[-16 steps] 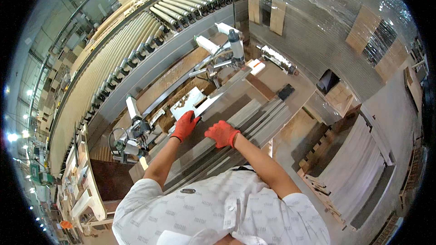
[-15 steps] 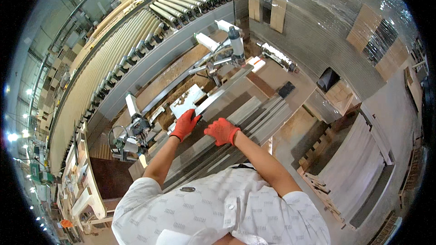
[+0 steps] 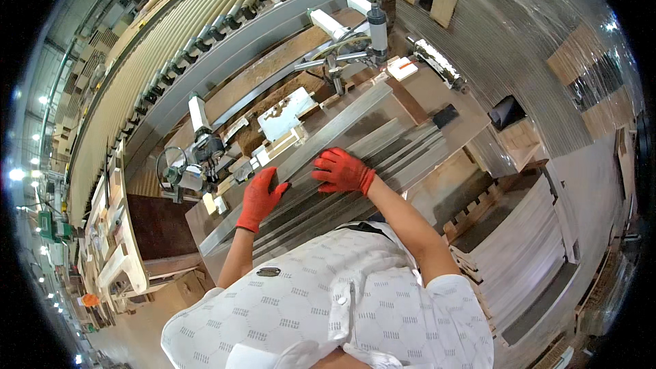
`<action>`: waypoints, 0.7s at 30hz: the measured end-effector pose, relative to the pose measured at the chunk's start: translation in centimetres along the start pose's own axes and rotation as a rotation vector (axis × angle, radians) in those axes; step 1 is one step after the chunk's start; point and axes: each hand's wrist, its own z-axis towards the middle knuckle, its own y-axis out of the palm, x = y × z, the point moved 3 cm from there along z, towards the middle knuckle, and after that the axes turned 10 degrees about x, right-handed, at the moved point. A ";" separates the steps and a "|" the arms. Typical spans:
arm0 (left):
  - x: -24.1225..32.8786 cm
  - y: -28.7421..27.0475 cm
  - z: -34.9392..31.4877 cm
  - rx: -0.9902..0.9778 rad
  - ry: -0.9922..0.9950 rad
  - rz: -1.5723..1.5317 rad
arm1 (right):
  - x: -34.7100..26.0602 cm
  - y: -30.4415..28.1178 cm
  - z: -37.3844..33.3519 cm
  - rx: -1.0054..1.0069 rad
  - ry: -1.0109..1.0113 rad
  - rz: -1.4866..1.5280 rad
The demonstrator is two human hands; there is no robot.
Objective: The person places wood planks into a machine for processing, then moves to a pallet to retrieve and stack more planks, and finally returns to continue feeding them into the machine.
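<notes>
My left hand [image 3: 259,199], in a red glove, is over the lower-left half of a long grey board strip [image 3: 342,123]. Its thumb stands apart from the fingers, which point right. My right hand [image 3: 344,171], gloved in red too, hovers at the strip's near edge with bent, slightly spread fingers. Neither hand visibly grips anything; whether the fingertips touch the strip I cannot tell. Nearer my body, several narrower dark grey strips [image 3: 410,157] lie side by side on the workbench [image 3: 465,123].
Beyond the long strip are a clamp arm with a grey cylinder [image 3: 377,27], another clamp device [image 3: 198,164] and a white plate [image 3: 287,113]. A roller conveyor [image 3: 198,34] curves behind. A film-wrapped stack [image 3: 492,41] stands at far right, a wooden rack [image 3: 119,232] at left.
My left hand has drawn back toward the lower left, its thumb now lifted. My right hand has moved up, its fingers looser. The long strip now shows its face between the hands. The view has shifted.
</notes>
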 end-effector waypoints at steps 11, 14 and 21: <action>1.8 0.5 -1.9 -0.104 0.068 -0.067 | 0.7 -2.5 0.6 -0.281 0.366 -0.064; 2.0 0.6 -2.0 -0.178 0.061 -0.022 | 0.1 -3.0 0.9 -0.215 0.344 -0.113; 2.0 0.7 -2.1 -0.274 -0.014 0.073 | 0.5 -11.3 -3.7 0.439 0.646 -0.523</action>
